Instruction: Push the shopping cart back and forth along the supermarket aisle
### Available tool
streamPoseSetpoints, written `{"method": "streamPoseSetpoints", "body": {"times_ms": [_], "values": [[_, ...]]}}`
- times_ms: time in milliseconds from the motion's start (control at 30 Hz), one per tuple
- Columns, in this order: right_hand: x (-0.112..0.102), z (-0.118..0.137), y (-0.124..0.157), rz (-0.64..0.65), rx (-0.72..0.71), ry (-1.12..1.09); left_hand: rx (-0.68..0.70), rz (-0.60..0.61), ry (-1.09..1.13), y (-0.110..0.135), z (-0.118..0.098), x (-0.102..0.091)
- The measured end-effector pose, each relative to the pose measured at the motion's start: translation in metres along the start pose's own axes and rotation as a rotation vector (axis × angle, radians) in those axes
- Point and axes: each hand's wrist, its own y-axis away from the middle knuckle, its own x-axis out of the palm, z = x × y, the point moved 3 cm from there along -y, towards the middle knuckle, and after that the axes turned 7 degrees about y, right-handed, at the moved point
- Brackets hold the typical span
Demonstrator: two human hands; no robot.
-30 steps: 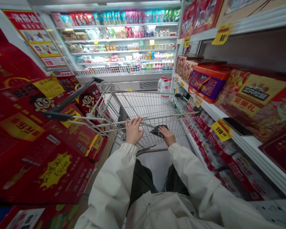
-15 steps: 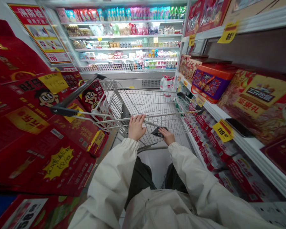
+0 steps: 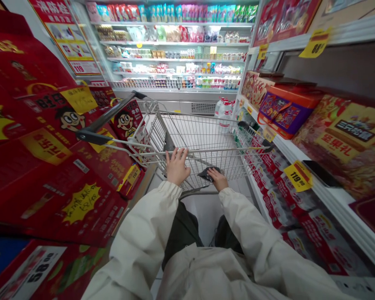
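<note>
1. Cart and view have shifted forward down the aisle, bringing the far cooler closer; both hands sit on the cart as before.
2. Left hand [image 3: 176, 166]: fingers spread and curled over the rail [image 3: 228, 149], gripping lightly, not clenched.
3. Right hand [image 3: 218, 179]: fingers lie over a dark item [image 3: 208, 173] and hold it against the cart's near end. Flat and soft-looking; too blurred to name.
4. Cart [image 3: 203, 133]: wire basket, nothing visible inside, pointing along the aisle, with pale sleeves [image 3: 137, 237] reaching to it from below.
5. Left of cart: stacked red boxes [image 3: 46, 146] with yellow tags, just beside the basket.
6. Right of cart: shelf [image 3: 334, 183] carrying a phone [image 3: 321, 173], a 119 tag [image 3: 298, 176] and an orange-and-purple tin [image 3: 286, 110].
7. Ahead: water bottles [image 3: 224, 112], then the cooler [image 3: 175, 58].
</note>
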Motion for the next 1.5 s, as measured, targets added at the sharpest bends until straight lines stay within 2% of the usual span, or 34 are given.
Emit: {"method": "streamPoseSetpoints", "body": {"times_ms": [100, 200, 267, 400, 567, 667, 833, 933, 1067, 1167, 1267, 1367, 1500], "values": [[-0.017, 0.005, -0.005, -0.04, -0.049, -0.007, 0.014, 0.0, 0.019, 0.0, -0.001, 0.002], [-0.038, 0.02, -0.024, -0.14, -0.101, -0.009, 0.02, 0.004, 0.024, 0.002, -0.002, 0.003], [-0.044, 0.028, -0.035, -0.186, -0.125, -0.002, 0.023, 0.001, 0.022, 0.003, -0.003, 0.004], [-0.029, 0.028, -0.033, -0.175, -0.098, 0.023, 0.013, -0.002, 0.025, 0.003, -0.009, 0.004], [-0.002, 0.015, 0.0, -0.012, -0.025, 0.036, -0.006, 0.004, 0.031, 0.002, -0.017, 0.004], [-0.008, 0.019, 0.003, -0.037, -0.062, 0.028, 0.003, 0.014, 0.039, 0.001, -0.02, 0.005], [-0.031, 0.036, -0.028, -0.178, -0.134, 0.009, 0.016, 0.003, 0.047, 0.002, -0.022, 0.008], [-0.023, 0.034, -0.03, -0.167, -0.106, -0.008, 0.012, -0.001, 0.049, 0.002, -0.026, 0.009], [0.001, 0.021, -0.001, -0.088, -0.065, -0.023, -0.008, 0.001, 0.045, 0.001, -0.033, 0.009], [0.002, 0.017, 0.011, -0.078, -0.057, -0.022, 0.021, 0.022, 0.049, 0.001, -0.035, 0.006], [-0.016, 0.022, -0.001, -0.127, -0.084, -0.025, 0.067, 0.044, 0.034, 0.004, -0.031, -0.001], [-0.032, 0.033, -0.023, -0.168, -0.114, -0.034, 0.041, -0.002, -0.033, 0.008, -0.022, -0.01], [-0.025, 0.043, -0.034, -0.151, -0.093, -0.036, 0.049, -0.01, -0.072, 0.011, -0.013, -0.015]]}}
